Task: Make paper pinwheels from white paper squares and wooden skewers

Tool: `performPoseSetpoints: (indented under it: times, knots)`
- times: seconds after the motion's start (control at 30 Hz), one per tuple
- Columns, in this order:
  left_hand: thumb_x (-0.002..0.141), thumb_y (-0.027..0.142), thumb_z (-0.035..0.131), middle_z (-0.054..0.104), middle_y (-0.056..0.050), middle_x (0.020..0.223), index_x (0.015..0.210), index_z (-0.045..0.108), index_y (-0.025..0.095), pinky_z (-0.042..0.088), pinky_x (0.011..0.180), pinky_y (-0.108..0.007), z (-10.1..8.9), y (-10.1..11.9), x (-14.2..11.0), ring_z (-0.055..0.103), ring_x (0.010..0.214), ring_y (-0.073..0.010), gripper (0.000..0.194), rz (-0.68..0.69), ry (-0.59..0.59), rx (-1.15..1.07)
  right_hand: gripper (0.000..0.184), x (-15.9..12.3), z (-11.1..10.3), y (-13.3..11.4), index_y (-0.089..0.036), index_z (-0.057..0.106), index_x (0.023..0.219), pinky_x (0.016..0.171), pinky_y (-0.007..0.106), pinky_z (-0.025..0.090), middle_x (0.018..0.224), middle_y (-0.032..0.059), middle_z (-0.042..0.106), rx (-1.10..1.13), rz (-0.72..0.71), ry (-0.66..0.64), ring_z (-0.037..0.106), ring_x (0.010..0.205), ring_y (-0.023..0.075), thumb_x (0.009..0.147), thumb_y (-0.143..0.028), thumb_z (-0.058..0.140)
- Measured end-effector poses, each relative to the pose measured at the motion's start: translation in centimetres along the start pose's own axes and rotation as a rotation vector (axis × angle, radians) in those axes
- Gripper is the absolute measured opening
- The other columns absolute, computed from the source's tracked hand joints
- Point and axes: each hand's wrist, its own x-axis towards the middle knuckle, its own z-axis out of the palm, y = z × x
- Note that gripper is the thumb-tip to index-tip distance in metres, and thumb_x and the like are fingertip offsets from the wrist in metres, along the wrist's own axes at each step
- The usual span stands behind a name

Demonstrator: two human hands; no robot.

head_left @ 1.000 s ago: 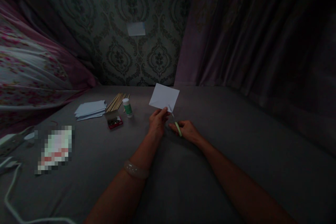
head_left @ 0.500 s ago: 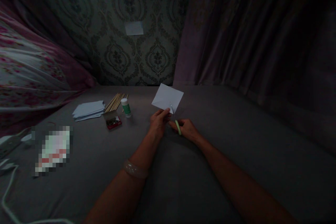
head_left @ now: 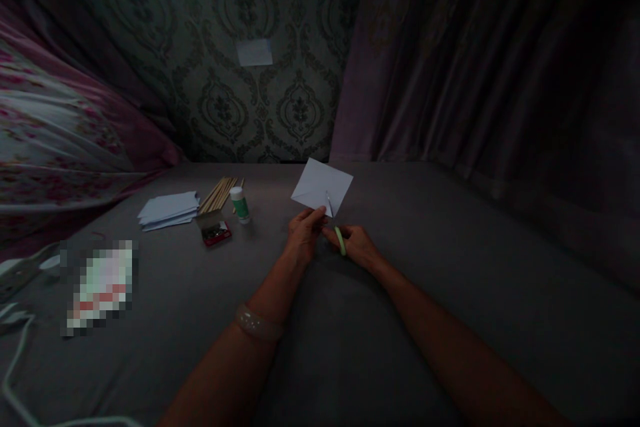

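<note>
My left hand (head_left: 303, 233) pinches the lower corner of a white square of paper (head_left: 320, 185) and holds it up over the grey bedsheet (head_left: 450, 280). My right hand (head_left: 356, 245) is closed on small scissors with green handles (head_left: 340, 240). Their blades reach up into the lower edge of the paper, just right of my left fingers. A pale bangle (head_left: 257, 323) is on my left wrist.
To the left lie a stack of white paper sheets (head_left: 167, 209), a bundle of wooden sticks (head_left: 219, 193), a glue bottle with a green label (head_left: 241, 204) and a small open red box (head_left: 216, 232). A floral pillow (head_left: 60, 140) and white cable (head_left: 15, 360) are far left; a curtain (head_left: 475, 80) hangs right.
The scissors have moved up and further into the paper's lower edge. The paper has shifted slightly right and my right hand has come closer to my left.
</note>
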Motion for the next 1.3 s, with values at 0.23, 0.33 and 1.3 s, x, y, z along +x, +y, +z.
performPoseSetpoints:
  times: [0.23,0.33,1.3]
  knots:
    - [0.046,0.025,0.084,0.058,0.002,0.056,0.061,0.062,0.014,0.035,0.049,-0.022,-0.2,-0.1,0.3,0.051,0.051,-0.0082,0.029,-0.015,-0.024,-0.034,0.052,0.2,0.1,0.4,-0.016,0.054,0.053,0.050,0.024,0.031,0.052,-0.0008,0.050,-0.023,0.008,0.033,0.043,0.051,0.0102,0.065,-0.066,0.059]
    - [0.047,0.025,0.083,0.057,0.002,0.054,0.058,0.059,0.015,0.035,0.049,-0.022,-0.1,0.1,0.1,0.051,0.050,-0.0082,0.028,-0.035,-0.033,-0.043,0.052,0.2,0.1,0.6,-0.016,0.054,0.053,0.049,0.023,0.031,0.052,-0.0013,0.049,-0.025,0.012,0.041,0.042,0.050,0.0099,0.064,-0.066,0.060]
    - [0.066,0.011,0.072,0.059,0.001,0.052,0.060,0.059,0.013,0.040,0.043,-0.017,0.0,1.3,-0.3,0.052,0.044,-0.0059,0.015,-0.265,-0.056,-0.273,0.046,0.2,0.2,0.5,-0.016,0.054,0.051,0.046,0.022,0.029,0.049,-0.0021,0.048,0.012,0.018,0.059,0.040,0.048,0.0086,0.064,-0.058,0.064]
